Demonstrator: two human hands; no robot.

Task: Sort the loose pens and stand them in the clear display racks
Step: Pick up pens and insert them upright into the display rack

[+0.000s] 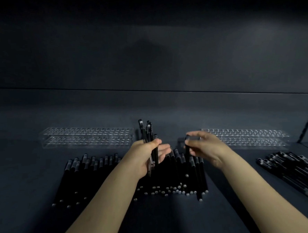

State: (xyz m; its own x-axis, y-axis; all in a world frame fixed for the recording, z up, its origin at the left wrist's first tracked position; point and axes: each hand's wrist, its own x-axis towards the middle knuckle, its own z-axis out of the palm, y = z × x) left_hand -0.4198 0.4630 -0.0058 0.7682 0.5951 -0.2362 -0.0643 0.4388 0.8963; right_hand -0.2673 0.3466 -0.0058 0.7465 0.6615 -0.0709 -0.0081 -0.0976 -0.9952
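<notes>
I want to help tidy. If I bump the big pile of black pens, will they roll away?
Some probably would: the pile looks made of thin round pens lying loose on the flat table. They seem light and stiff, since the left hand holds a bundle upright and the right hand pinches one pen.

Readable text, labels, brands, numbers, signs: none. Black pens (194, 173), heaped: any print on the barrels is too dim and small to make out. Left clear rack (87, 138) and right clear rack (250, 137), behind the heap: no marking legible.
</notes>
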